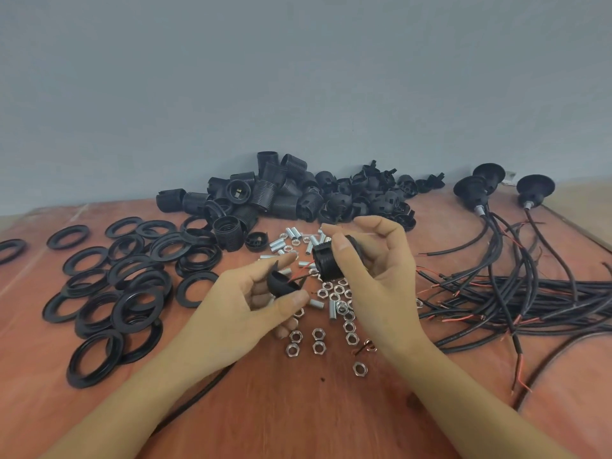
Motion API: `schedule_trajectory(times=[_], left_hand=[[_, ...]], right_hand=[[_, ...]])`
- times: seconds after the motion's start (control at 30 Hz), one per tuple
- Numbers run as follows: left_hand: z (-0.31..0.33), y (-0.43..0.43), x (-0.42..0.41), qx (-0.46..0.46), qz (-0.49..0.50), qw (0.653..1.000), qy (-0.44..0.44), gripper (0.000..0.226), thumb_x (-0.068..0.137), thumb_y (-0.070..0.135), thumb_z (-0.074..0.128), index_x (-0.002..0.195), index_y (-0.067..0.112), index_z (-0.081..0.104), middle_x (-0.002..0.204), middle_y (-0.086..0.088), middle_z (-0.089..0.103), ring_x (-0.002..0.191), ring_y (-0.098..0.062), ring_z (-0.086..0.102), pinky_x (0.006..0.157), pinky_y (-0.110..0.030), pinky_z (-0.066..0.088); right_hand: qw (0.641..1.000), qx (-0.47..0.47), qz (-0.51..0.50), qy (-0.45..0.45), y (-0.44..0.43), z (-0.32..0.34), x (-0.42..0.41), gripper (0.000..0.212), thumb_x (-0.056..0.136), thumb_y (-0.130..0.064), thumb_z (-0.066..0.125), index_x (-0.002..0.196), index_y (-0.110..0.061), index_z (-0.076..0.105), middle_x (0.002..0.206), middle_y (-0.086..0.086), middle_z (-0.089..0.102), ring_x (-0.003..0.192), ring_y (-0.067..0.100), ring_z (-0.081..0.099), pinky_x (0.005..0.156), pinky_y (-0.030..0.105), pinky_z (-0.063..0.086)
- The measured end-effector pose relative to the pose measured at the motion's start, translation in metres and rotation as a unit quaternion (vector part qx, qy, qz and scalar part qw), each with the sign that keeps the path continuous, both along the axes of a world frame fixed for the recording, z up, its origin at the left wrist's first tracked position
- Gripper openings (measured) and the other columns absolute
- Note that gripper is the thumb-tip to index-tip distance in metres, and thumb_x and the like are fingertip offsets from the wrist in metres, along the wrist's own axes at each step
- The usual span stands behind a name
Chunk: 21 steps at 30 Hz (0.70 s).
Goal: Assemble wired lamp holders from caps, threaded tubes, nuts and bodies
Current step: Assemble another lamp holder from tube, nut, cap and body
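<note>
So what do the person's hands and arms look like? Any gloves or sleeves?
No gloves. The left hand and the right hand are both bare, with no rings that I can see. The forearms are bare too: no sleeves, watch or bracelets show, right down to the bottom edge of the picture.

The flat black plastic rings [72,367] and the round black plastic cap [280,285] look smooth and a bit shiny; the black plastic lamp body [326,266] has ridges. The small silver metal nuts [314,348] and short silver metal tubes [332,309] shine brightly. The red-brown wooden table [298,412] looks smooth and dull.
</note>
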<state>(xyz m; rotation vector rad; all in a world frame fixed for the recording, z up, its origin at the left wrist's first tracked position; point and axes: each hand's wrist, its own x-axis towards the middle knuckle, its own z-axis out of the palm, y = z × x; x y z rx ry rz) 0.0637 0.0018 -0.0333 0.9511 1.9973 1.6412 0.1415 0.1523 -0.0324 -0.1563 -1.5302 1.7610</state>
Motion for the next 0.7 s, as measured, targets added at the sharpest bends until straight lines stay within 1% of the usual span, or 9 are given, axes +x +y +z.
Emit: schedule_trajectory(times=[0.03,0.07,0.1,0.17,0.23,0.37,0.47,0.6,0.7], left_hand=[[0.000,0.000,0.002,-0.011,0.007,0.999,0.035,0.063,0.071,0.040,0.071,0.131,0.040,0.052,0.084,0.003,0.073,0.064,-0.013,0.067,0.060,-0.023,0.055],[0.000,0.000,0.004,-0.026,0.013,0.996,0.089,0.066,0.072,0.047,0.070,0.134,0.045,0.049,0.089,0.007,0.073,0.065,-0.011,0.066,0.062,-0.026,0.056],[-0.002,0.000,0.005,-0.043,0.017,0.988,0.150,0.069,0.072,0.052,0.067,0.138,0.046,0.046,0.094,0.013,0.072,0.071,-0.006,0.067,0.068,-0.025,0.056],[-0.003,-0.001,0.007,-0.065,0.022,0.960,0.273,0.073,0.078,0.051,0.063,0.146,0.038,0.040,0.110,0.024,0.068,0.093,0.007,0.064,0.082,-0.009,0.047],[-0.002,-0.001,0.009,-0.078,0.029,0.941,0.327,0.075,0.085,0.045,0.063,0.151,0.029,0.031,0.122,0.027,0.059,0.110,0.012,0.055,0.088,-0.002,0.038],[-0.005,-0.001,0.013,-0.089,0.024,0.934,0.344,0.078,0.093,0.045,0.057,0.156,0.030,0.014,0.126,0.019,0.058,0.108,0.002,0.057,0.088,-0.014,0.045],[-0.006,0.000,0.013,-0.088,0.017,0.935,0.342,0.078,0.091,0.049,0.052,0.156,0.031,0.012,0.131,0.015,0.058,0.113,0.001,0.056,0.092,-0.017,0.045],[-0.007,-0.001,0.010,-0.092,0.028,0.936,0.339,0.078,0.087,0.049,0.050,0.154,0.035,0.013,0.122,0.013,0.061,0.097,-0.005,0.061,0.084,-0.020,0.046],[-0.008,-0.001,0.011,-0.084,0.022,0.942,0.325,0.078,0.087,0.048,0.052,0.154,0.035,0.014,0.120,0.013,0.063,0.096,-0.007,0.062,0.083,-0.022,0.047]], right_hand=[[1.000,0.015,0.005,-0.001,-0.001,0.000,0.001,0.033,0.091,-0.006,0.064,0.094,-0.038,0.068,0.113,0.023,0.065,0.096,0.028,0.069,0.081,0.030,0.057],[1.000,0.028,0.012,-0.004,-0.002,-0.001,0.001,0.029,0.090,-0.006,0.065,0.095,-0.034,0.069,0.111,0.018,0.068,0.095,0.026,0.069,0.080,0.027,0.057],[0.999,0.041,0.016,-0.008,-0.003,-0.002,0.002,0.023,0.090,-0.006,0.066,0.097,-0.027,0.067,0.106,0.011,0.072,0.093,0.022,0.070,0.079,0.025,0.056],[0.998,0.061,0.021,-0.017,-0.004,-0.005,0.002,0.014,0.088,-0.007,0.069,0.100,-0.014,0.066,0.098,0.001,0.074,0.091,0.015,0.071,0.073,0.022,0.057],[0.998,0.055,0.027,-0.019,-0.005,-0.007,0.002,0.016,0.086,-0.013,0.072,0.102,-0.012,0.069,0.097,-0.001,0.074,0.089,0.012,0.071,0.064,0.018,0.056],[0.998,0.065,0.018,-0.012,-0.005,-0.007,0.002,0.028,0.081,-0.031,0.070,0.104,-0.014,0.072,0.093,-0.005,0.074,0.084,0.007,0.070,0.065,0.016,0.055],[0.997,0.072,0.022,-0.009,-0.005,-0.008,0.002,0.022,0.085,-0.030,0.068,0.103,-0.018,0.072,0.095,-0.005,0.073,0.084,0.006,0.070,0.066,0.016,0.055],[0.994,0.108,0.008,-0.015,-0.004,-0.008,0.001,0.017,0.090,-0.025,0.065,0.105,-0.022,0.072,0.099,-0.005,0.073,0.092,0.013,0.070,0.082,0.031,0.057],[0.992,0.127,0.005,-0.013,-0.004,-0.008,0.001,0.021,0.091,-0.022,0.063,0.109,-0.018,0.071,0.104,-0.001,0.072,0.099,0.015,0.068,0.087,0.030,0.055]])
